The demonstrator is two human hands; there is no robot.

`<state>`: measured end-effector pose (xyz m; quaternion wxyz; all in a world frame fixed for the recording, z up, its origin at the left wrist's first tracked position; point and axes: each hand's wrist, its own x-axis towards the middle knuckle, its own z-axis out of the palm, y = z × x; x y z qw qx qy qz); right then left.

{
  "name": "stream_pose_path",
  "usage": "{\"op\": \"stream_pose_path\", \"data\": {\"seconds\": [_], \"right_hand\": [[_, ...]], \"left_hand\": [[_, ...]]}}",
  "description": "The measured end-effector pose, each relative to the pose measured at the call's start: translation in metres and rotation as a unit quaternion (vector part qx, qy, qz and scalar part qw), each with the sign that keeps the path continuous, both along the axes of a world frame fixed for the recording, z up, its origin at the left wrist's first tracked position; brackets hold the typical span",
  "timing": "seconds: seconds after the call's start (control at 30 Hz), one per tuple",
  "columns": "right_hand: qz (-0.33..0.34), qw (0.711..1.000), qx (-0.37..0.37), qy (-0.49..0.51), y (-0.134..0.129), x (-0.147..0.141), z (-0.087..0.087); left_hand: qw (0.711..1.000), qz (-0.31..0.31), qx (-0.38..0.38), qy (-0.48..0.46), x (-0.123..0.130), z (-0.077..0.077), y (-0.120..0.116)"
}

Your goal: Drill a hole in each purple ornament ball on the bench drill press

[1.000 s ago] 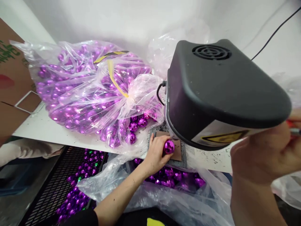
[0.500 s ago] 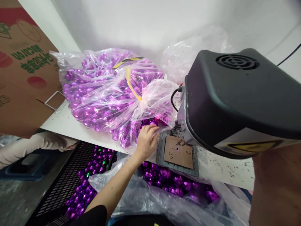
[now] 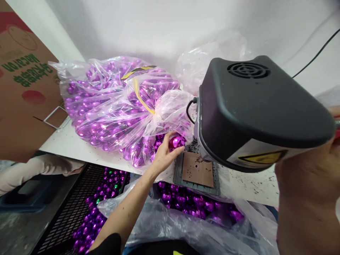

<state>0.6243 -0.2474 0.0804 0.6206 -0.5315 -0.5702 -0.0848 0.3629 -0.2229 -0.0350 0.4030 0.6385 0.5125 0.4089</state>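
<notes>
My left hand [image 3: 162, 156] is curled around a shiny purple faceted bauble [image 3: 177, 141], thumb below it and fingers above and behind. The bauble is beside the mouth of a clear plastic bag [image 3: 117, 117] full of purple baubles. Just right of the hand lies a wooden square [image 3: 195, 179] with a small hole, set on a grey base plate [image 3: 178, 173]. A black machine housing [image 3: 255, 106] stands over the plate's right side. At the right edge my right hand [image 3: 335, 112] is mostly hidden behind the housing, its fingers bent around a metal and red part.
Below the table edge, an open plastic bag [image 3: 164, 226] holds more purple baubles. A black crate [image 3: 61, 209] with small purple and green baubles is at lower left. A cardboard box [image 3: 23, 117] and another person's sleeve [image 3: 39, 168] are at left. Dark shavings [image 3: 255, 184] litter the tabletop.
My left hand has come back slightly from the bag's mouth, and a purple bauble now shows between its fingers. The view has shifted, bringing part of my right hand into sight.
</notes>
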Motion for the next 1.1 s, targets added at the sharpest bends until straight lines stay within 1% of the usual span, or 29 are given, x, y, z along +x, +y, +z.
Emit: {"op": "stream_pose_path", "data": {"seconds": [0.03, 0.07, 0.1, 0.17, 0.23, 0.27, 0.33, 0.4, 0.47, 0.53, 0.63, 0.77, 0.9, 1.0, 1.1], "right_hand": [[0.005, 1.0, -0.001, 0.0, 0.0, -0.002, 0.002], [0.009, 1.0, -0.003, 0.002, 0.001, -0.003, 0.005], [0.012, 1.0, -0.005, 0.004, 0.002, -0.004, 0.007], [0.015, 1.0, -0.012, 0.009, 0.005, -0.006, 0.011], [0.013, 1.0, -0.018, 0.009, 0.009, -0.006, 0.013], [0.011, 1.0, -0.019, 0.01, 0.011, -0.006, 0.014], [0.019, 0.999, -0.018, 0.018, 0.013, -0.005, 0.014], [0.029, 0.999, -0.023, 0.02, 0.013, -0.005, 0.014], [0.027, 0.999, -0.025, 0.016, 0.012, -0.005, 0.014], [0.022, 0.999, -0.023, 0.014, 0.011, -0.006, 0.014], [0.018, 1.0, -0.018, 0.016, 0.01, -0.009, 0.015], [0.023, 1.0, -0.013, 0.013, 0.009, -0.012, 0.017], [0.018, 1.0, -0.018, 0.004, 0.008, -0.012, 0.017], [0.016, 1.0, -0.017, 0.002, 0.008, -0.012, 0.017], [0.019, 1.0, -0.014, 0.005, 0.008, -0.013, 0.017]], "left_hand": [[0.997, -0.021, -0.04, -0.068, -0.001, 0.001, -0.012], [0.987, -0.039, -0.077, -0.135, -0.001, 0.001, -0.022], [0.972, -0.054, -0.114, -0.196, -0.001, 0.0, -0.032], [0.934, -0.081, -0.191, -0.29, 0.001, -0.003, -0.044], [0.897, -0.108, -0.254, -0.346, 0.003, -0.008, -0.05], [0.883, -0.118, -0.274, -0.362, 0.004, -0.009, -0.052], [0.872, -0.121, -0.294, -0.372, 0.007, -0.011, -0.052], [0.882, -0.111, -0.295, -0.351, 0.011, -0.013, -0.052], [0.904, -0.096, -0.289, -0.301, 0.016, -0.016, -0.05], [0.93, -0.078, -0.267, -0.239, 0.021, -0.02, -0.048], [0.964, -0.051, -0.198, -0.171, 0.029, -0.028, -0.045], [0.99, -0.057, -0.103, -0.077, 0.037, -0.035, -0.044], [0.997, -0.071, -0.014, 0.036, 0.044, -0.034, -0.048], [0.989, -0.079, 0.056, 0.111, 0.049, -0.033, -0.052], [0.979, -0.08, 0.097, 0.162, 0.054, -0.038, -0.054]]}}
